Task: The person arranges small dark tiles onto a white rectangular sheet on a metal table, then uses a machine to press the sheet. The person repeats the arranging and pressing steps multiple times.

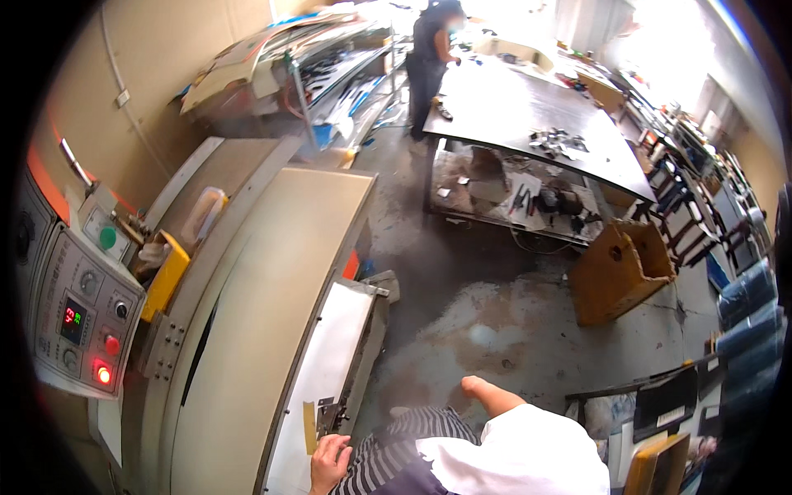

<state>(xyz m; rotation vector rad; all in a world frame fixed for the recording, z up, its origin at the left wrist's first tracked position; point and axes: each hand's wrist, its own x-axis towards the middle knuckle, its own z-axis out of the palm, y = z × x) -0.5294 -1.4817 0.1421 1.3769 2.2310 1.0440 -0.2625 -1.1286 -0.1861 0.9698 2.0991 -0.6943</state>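
Note:
At the lower middle, my left hand (330, 464) is at the right edge of the machine's white feed bed (318, 375), its fingers loosely bent and no held thing visible. Just beyond the fingertips lie small dark metal pieces (328, 412), beside a narrow yellowish strip (310, 427). From a white sleeve (528, 450) comes my bare right arm, and the part that shows, with my right hand (487, 394), lies over the floor, away from the bed. Its fingers cannot be made out.
A control panel (82, 309) with lit red lamps stands left of the long cream machine cover (256, 297). Ahead, a person (425, 70) stands by a large dark table (528, 103). A cardboard box (606, 276) is on the floor at right, near a cluttered rack (643, 392).

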